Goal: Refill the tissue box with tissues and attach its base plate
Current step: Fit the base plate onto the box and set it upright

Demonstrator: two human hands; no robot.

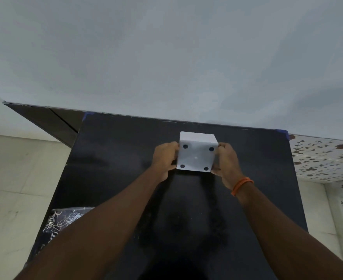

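White tissue box (196, 152) held upside down over the far middle of the black counter (114, 168), base plate (195, 157) turned up toward the camera. Four dark round feet (185, 146) at the plate's corners, a small pale dot at its centre. Plate seated flush in the box opening as far as can be told; tissues not visible. Left hand (164, 160) pressed against the box's left side, grip clamped on it, fingertips at the left edge. Right hand (227, 162) clamped on the right side, thumb near the lower right corner of the plate. Orange band (242, 185) around the right wrist. Whether the box's lower edge touches the counter or hangs just above: cannot tell. Blue tape (282, 132) at the counter's far corners, against a pale wall (166, 57). Dark patterned plastic bag (63, 219) at the counter's near left edge, partly hidden by the left forearm. Speckled tile surface (324, 158) to the right.
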